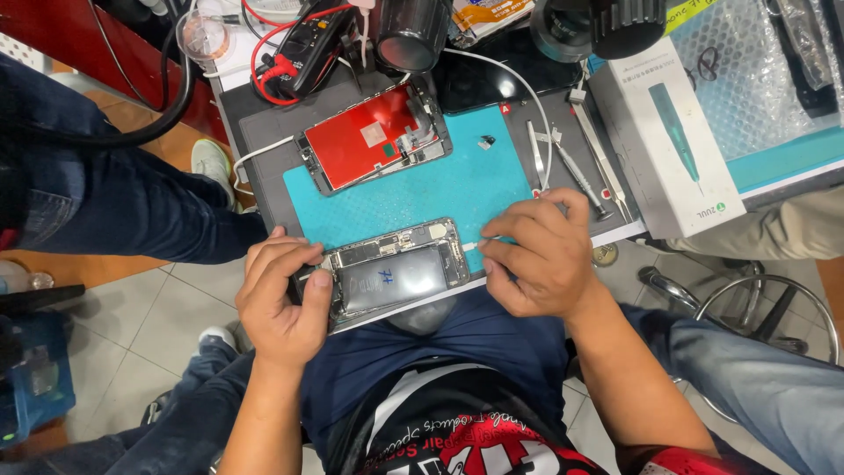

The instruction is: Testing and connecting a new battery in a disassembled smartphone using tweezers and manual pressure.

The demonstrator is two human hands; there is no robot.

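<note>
An opened phone body [396, 268] with its battery and circuit boards exposed lies at the near edge of a teal work mat [440, 189]. My left hand [283, 299] grips the phone's left end, thumb pressed on its edge. My right hand [545, 255] pinches a white cable plug [472, 246] right at the phone's right end. The detached screen panel [374, 136], red-backed, lies face down farther back on the mat, still linked by a white cable [519, 84].
Tweezers and small screwdrivers [571, 163] lie right of the mat beside a white box [664, 132]. A multimeter with red leads [294, 53] and dark cylinders stand at the back. Another person's legs in jeans [114, 202] are at left; a stool frame [756, 303] at right.
</note>
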